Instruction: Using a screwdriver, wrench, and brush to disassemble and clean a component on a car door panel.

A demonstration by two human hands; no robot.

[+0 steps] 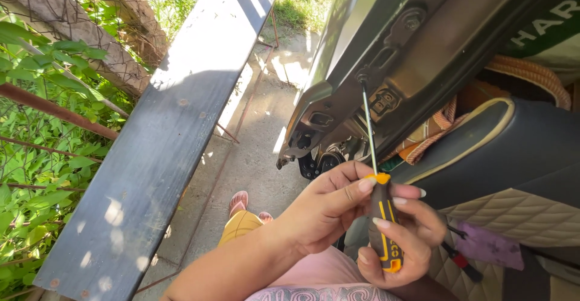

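Right now I hold a grey-and-orange screwdriver (383, 219) with 2 hands: my right hand (399, 240) wraps the handle, my left hand (329, 207) pinches its orange collar. Its shaft runs up to a screw (362, 78) on the car door edge (386, 59). Left lies a dark wooden plank (163, 132); right, a quilted car seat (513, 174) crowds close.
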